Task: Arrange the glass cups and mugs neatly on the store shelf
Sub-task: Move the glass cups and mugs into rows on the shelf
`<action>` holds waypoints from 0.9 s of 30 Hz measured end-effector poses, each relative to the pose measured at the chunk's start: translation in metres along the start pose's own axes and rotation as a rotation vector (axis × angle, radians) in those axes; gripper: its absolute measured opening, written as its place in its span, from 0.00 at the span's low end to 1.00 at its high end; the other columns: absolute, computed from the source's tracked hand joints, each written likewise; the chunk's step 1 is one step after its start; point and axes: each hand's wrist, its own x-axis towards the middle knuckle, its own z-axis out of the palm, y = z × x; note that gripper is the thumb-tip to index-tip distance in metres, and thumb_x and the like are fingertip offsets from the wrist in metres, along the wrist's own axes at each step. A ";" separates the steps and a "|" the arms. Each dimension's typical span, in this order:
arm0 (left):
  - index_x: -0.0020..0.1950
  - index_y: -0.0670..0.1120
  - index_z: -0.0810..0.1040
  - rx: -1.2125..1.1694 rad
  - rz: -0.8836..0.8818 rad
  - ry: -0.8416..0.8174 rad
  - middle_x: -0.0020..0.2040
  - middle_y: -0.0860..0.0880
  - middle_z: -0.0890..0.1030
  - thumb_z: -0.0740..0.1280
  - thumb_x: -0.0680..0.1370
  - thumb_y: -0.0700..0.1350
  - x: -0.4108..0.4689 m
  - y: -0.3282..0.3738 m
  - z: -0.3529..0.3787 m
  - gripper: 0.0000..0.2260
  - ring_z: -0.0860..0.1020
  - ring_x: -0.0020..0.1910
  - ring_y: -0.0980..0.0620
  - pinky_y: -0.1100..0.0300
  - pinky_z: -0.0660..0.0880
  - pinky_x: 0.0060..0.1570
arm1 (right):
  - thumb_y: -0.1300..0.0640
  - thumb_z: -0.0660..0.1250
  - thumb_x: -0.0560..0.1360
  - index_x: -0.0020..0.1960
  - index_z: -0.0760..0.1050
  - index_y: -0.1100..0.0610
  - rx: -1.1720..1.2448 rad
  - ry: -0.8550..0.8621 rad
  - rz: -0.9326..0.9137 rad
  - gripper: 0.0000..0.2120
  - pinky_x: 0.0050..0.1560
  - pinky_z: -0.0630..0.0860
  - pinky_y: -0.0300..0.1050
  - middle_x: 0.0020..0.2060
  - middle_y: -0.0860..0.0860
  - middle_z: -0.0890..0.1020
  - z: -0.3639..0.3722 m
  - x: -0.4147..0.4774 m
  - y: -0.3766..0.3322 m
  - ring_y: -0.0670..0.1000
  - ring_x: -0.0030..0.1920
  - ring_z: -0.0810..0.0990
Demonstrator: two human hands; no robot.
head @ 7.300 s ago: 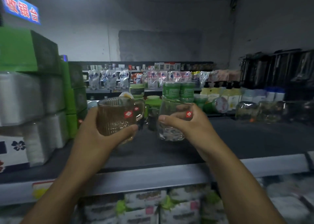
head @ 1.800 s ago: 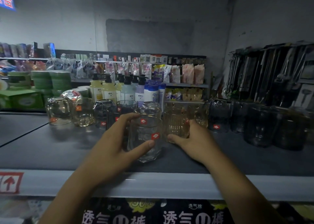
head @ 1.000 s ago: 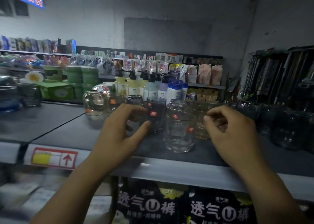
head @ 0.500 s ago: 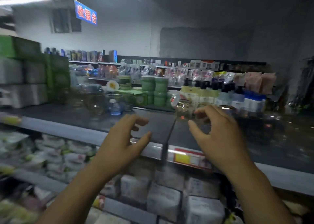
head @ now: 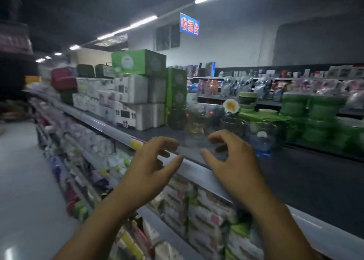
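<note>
Both my hands hover over the front edge of the dark store shelf (head: 307, 182), holding nothing. My left hand (head: 151, 167) has its fingers spread and curled. My right hand (head: 230, 161) is the same, thumb and fingers apart. Just beyond them stands a blurred cluster of glass cups and mugs: an amber-tinted glass cup (head: 195, 121), a clear mug (head: 232, 123) and a bluish glass (head: 260, 139). The picture is smeared by motion, so finer detail of the glasses is lost.
White and green boxes (head: 136, 90) are stacked on the shelf to the left of the glasses. Green stacked containers (head: 313, 119) stand at the right rear. Packaged goods fill the lower shelves (head: 199, 212). The aisle floor (head: 21, 181) runs along the left.
The view has swung left along the shelf, away from the row of glasses at the right. Both hands, which let go of the glasses, now reach empty toward the cluster by the boxes.
</note>
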 end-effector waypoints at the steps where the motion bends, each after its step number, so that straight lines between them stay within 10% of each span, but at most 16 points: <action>1: 0.63 0.58 0.76 0.022 -0.010 0.007 0.58 0.65 0.78 0.64 0.75 0.64 0.009 -0.013 -0.007 0.19 0.77 0.56 0.64 0.67 0.78 0.47 | 0.48 0.73 0.76 0.55 0.77 0.46 0.064 0.005 0.001 0.10 0.52 0.80 0.49 0.52 0.42 0.80 0.015 0.012 -0.001 0.44 0.52 0.79; 12: 0.60 0.56 0.78 0.110 0.014 0.109 0.55 0.61 0.79 0.69 0.79 0.52 0.110 -0.134 -0.038 0.10 0.79 0.54 0.61 0.58 0.80 0.51 | 0.44 0.70 0.76 0.55 0.74 0.42 0.010 -0.002 0.041 0.10 0.54 0.77 0.47 0.53 0.40 0.77 0.117 0.105 -0.013 0.43 0.53 0.76; 19: 0.66 0.53 0.75 0.220 0.229 -0.139 0.61 0.54 0.71 0.67 0.79 0.54 0.206 -0.177 -0.012 0.16 0.77 0.47 0.59 0.54 0.78 0.54 | 0.47 0.72 0.75 0.54 0.74 0.42 -0.198 0.091 0.197 0.10 0.54 0.76 0.46 0.52 0.40 0.76 0.120 0.114 -0.004 0.43 0.52 0.76; 27: 0.70 0.48 0.65 0.390 0.323 -0.437 0.68 0.47 0.67 0.64 0.80 0.56 0.268 -0.203 0.021 0.22 0.76 0.63 0.41 0.42 0.76 0.58 | 0.48 0.73 0.74 0.54 0.76 0.47 -0.496 0.153 0.272 0.12 0.51 0.76 0.47 0.48 0.42 0.76 0.127 0.152 0.004 0.44 0.48 0.77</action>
